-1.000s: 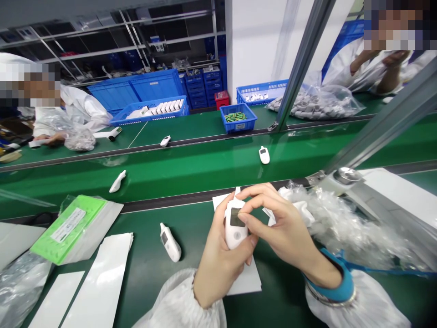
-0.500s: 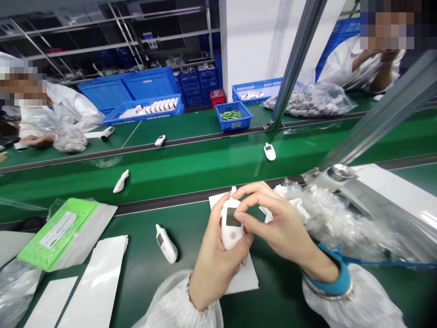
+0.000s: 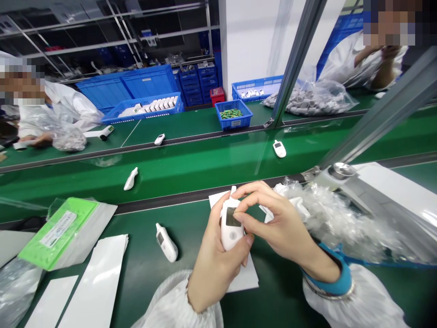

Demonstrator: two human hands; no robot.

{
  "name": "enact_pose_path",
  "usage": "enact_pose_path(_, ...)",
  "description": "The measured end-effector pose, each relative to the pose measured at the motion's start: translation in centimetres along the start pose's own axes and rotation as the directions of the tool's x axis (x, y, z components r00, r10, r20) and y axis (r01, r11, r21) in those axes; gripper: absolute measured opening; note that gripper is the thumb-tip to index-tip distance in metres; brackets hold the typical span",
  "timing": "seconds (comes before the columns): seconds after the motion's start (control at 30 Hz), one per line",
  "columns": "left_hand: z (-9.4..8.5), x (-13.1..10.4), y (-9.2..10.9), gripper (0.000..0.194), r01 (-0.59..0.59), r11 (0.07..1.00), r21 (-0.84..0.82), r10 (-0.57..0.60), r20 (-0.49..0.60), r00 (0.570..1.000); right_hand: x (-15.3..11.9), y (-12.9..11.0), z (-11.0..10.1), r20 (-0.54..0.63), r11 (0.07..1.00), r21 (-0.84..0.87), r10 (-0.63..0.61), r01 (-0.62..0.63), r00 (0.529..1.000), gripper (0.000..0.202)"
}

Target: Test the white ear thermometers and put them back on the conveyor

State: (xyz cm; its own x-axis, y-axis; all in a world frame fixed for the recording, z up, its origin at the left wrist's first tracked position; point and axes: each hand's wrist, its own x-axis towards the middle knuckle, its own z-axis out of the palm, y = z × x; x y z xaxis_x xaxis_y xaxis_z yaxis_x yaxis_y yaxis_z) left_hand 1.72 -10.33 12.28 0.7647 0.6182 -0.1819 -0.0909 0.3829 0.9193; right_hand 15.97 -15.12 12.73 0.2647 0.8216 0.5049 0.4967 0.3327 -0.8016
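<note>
A white handheld device (image 3: 232,230) with a dark screen and a narrow tip is upright in my left hand (image 3: 218,259), whose fingers and thumb wrap round its body. My right hand (image 3: 273,218) is bent over it, thumb and fingertips at the upper edge of the screen; whether they pinch anything small there cannot be made out. White sheets (image 3: 244,278) lie beneath on the green table (image 3: 146,291). To the left, a similar white device (image 3: 166,243) lies on the table.
A green packet (image 3: 58,232) and white strips (image 3: 97,278) lie at left. Clear plastic bags (image 3: 344,223) heap at right. Beyond, a green belt (image 3: 205,164) carries two devices, with blue bins (image 3: 234,116) behind it. A metal post (image 3: 297,59) rises ahead. Two people sit across.
The two devices on the green belt have moved a little to the right. My hands and the held device have hardly moved.
</note>
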Motion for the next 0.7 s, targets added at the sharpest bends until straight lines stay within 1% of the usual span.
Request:
enact_pose_path(0.07, 0.04, -0.07, 0.3, 0.066, -0.002, 1.0, 0.019, 0.002, -0.015, 1.0, -0.02, 0.06, 0.05, -0.015, 1.0, -0.003, -0.008, 0.007, 1.0, 0.012)
enact_pose_path(0.2, -0.13, 0.12, 0.39, 0.049, -0.04, 0.999, 0.012, 0.04, 0.002, 0.999, -0.07, 0.34, -0.02, -0.093, 1.0, -0.019, 0.009, -0.011, 0.996, 0.01)
enact_pose_path(0.33, -0.21, 0.13, -0.1, 0.045, -0.036, 0.999, 0.009, 0.036, 0.024, 0.999, -0.17, 0.35, -0.07, -0.166, 0.999, 0.024, 0.052, -0.049, 0.985, 0.008)
enact_pose_path(0.37, -0.18, 0.06, -0.23, 0.045, -0.047, 0.999, 0.005, 0.047, 0.031, 0.998, -0.2, 0.25, -0.02, -0.162, 0.996, 0.049, 0.077, -0.07, 0.984, 0.01)
enact_pose_path(0.4, -0.13, -0.02, -0.34, 0.045, -0.066, 0.998, -0.006, 0.066, 0.038, 0.997, -0.22, 0.13, 0.05, -0.143, 0.993, 0.07, 0.106, -0.097, 0.984, 0.016)
enact_pose_path(0.47, -0.02, -0.19, -0.49, 0.044, -0.103, 0.994, -0.023, 0.104, 0.056, 0.993, -0.26, -0.16, 0.22, -0.071, 0.982, 0.092, 0.169, -0.163, 0.983, 0.036)
enact_pose_path(0.5, 0.05, -0.25, -0.52, 0.044, -0.118, 0.993, -0.02, 0.119, 0.062, 0.991, -0.27, -0.28, 0.3, -0.035, 0.975, 0.097, 0.202, -0.198, 0.979, 0.043)
enact_pose_path(0.53, 0.11, -0.3, -0.53, 0.044, -0.125, 0.992, -0.006, 0.125, 0.066, 0.99, -0.26, -0.38, 0.37, -0.004, 0.966, 0.105, 0.238, -0.236, 0.971, 0.045)
enact_pose_path(0.57, 0.18, -0.34, -0.51, 0.044, -0.123, 0.992, 0.014, 0.122, 0.07, 0.99, -0.25, -0.44, 0.42, 0.017, 0.954, 0.121, 0.275, -0.275, 0.961, 0.042)
enact_pose_path(0.63, 0.32, -0.42, -0.44, 0.042, -0.102, 0.994, 0.049, 0.098, 0.081, 0.992, -0.18, -0.44, 0.42, 0.027, 0.928, 0.161, 0.337, -0.337, 0.941, 0.027)
enact_pose_path(0.7, 0.42, -0.53, -0.36, 0.04, -0.082, 0.995, 0.049, 0.077, 0.094, 0.993, -0.09, -0.32, 0.22, -0.009, 0.932, 0.143, 0.339, -0.334, 0.941, 0.011)
